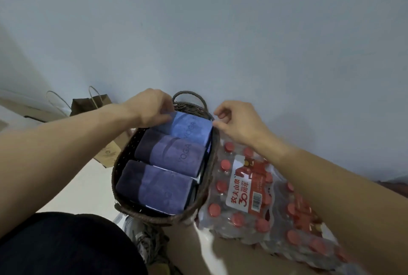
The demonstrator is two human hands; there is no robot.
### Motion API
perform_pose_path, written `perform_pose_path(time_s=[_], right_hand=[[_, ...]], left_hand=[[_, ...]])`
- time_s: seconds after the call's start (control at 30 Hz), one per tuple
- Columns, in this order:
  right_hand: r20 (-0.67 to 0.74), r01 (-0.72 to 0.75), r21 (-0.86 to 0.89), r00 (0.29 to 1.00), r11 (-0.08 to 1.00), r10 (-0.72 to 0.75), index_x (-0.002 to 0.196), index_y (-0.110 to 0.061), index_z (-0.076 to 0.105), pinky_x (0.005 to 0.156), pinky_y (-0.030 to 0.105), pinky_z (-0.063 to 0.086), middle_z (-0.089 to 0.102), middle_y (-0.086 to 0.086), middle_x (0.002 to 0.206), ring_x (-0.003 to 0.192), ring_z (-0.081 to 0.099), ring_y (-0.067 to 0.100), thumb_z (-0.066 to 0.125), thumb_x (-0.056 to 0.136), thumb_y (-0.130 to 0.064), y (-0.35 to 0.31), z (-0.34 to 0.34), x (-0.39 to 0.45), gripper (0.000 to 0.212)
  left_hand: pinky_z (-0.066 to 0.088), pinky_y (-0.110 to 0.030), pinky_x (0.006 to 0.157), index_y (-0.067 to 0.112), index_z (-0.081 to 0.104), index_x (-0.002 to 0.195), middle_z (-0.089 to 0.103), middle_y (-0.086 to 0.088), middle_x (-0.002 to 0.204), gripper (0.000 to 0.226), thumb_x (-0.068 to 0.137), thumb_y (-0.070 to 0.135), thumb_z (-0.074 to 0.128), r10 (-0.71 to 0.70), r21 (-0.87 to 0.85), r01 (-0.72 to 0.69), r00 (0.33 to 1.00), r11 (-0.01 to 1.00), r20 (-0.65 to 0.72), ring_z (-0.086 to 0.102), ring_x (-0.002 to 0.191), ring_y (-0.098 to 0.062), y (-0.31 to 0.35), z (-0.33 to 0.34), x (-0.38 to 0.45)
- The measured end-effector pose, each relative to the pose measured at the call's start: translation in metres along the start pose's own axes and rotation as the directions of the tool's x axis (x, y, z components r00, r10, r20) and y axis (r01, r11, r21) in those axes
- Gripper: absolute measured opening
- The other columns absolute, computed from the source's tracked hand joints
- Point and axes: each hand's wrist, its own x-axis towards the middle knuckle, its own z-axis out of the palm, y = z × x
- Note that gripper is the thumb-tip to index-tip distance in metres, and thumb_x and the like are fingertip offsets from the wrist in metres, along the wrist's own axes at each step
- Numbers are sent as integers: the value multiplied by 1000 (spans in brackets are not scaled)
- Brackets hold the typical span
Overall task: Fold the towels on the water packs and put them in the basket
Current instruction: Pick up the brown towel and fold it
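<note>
Your left hand (152, 109) pinches the far-left corner of the light-blue folded towel (187, 129) and your right hand (234, 121) pinches its right edge, at the upper end of the wicker basket (123, 155) mid-frame. Press it level behind the two purple folded towels (170, 153), keeping the fold tight. The water packs (265, 197) at lower right look bare.

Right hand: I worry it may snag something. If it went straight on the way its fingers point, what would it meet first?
Probably the light blue folded towel in the dark woven basket; the right hand points left at the towel's right edge, though depth is unclear.
</note>
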Motion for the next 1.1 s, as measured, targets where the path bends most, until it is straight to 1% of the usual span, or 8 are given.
perform_pose_path(time_s=[0.1, 0.27, 0.4, 0.57, 0.7, 0.8, 0.93, 1.1], right_hand=[[58, -100, 30, 993, 995, 98, 92, -22, 69, 75, 18, 53, 67, -10, 83, 73, 63, 2, 76, 82, -21, 41, -56, -38, 12], [314, -275, -289, 878, 917, 362, 99, -20, 70, 73, 21, 52, 71, -8, 88, 79, 68, 11, 78, 82, -33, 126, -156, -132, 23], [194, -437, -402, 818, 805, 541, 97, -18, 70, 80, 25, 50, 72, -2, 91, 87, 67, 17, 76, 83, -32, 192, -206, -209, 20], [-170, -684, -314, 723, 658, 670, 114, -11, 66, 89, 27, 44, 68, 12, 114, 108, 62, 29, 72, 83, -26, 255, -214, -283, 35], [-54, -788, -248, 592, 563, 804, 142, -14, 41, 98, 32, 45, 56, 15, 134, 120, 54, 32, 72, 82, -40, 285, -188, -319, 72], [82, -788, -122, 598, 603, 797, 149, -21, 30, 101, 36, 47, 54, 13, 135, 120, 56, 31, 73, 83, -43, 298, -168, -332, 82], [-58, -771, -62, 637, 634, 769, 122, -23, 52, 94, 36, 50, 59, 7, 118, 108, 59, 26, 73, 85, -32, 310, -148, -347, 43], [28, -717, 23, 697, 697, 716, 99, -19, 64, 71, 25, 46, 66, -1, 94, 88, 65, 20, 73, 86, -30, 305, -148, -341, 20]], left_hand=[[48, -25, 76, 17, 71, 96, 72, 0, 93, 14, 84, 24, 70, 34, -42, -34, 999, 999, 8, 64, 84, -18, 37, -14, 6], [52, -26, 76, 24, 66, 93, 73, 3, 83, 13, 89, 37, 63, 179, 4, -190, 930, 982, 321, 67, 69, -12, 165, -2, 21], [45, -25, 75, 22, 66, 104, 69, 3, 99, 26, 92, 44, 59, 340, -38, -356, 848, 934, 407, 60, 77, -13, 286, 45, 23], [47, -27, 72, 11, 66, 104, 69, -8, 108, 23, 93, 29, 57, 379, -52, -413, 771, 909, 512, 65, 97, -28, 412, 140, 21], [46, -37, 100, 11, 42, 138, 48, -14, 137, 60, 87, 34, 64, 337, -171, -290, 813, 942, 475, 52, 122, -32, 470, 215, 23], [38, -48, 108, 23, 33, 145, 32, -17, 144, 74, 84, 45, 68, 349, -119, -332, 821, 936, 452, 41, 128, -41, 483, 253, 20], [43, -44, 96, 22, 59, 113, 46, -10, 123, 26, 88, 25, 63, 424, -77, -418, 874, 905, 237, 47, 112, -34, 472, 268, 17], [49, -28, 77, 17, 59, 87, 65, -2, 92, 5, 92, 16, 60, 553, -259, -492, 777, 831, 299, 61, 87, -21, 442, 231, 29]])
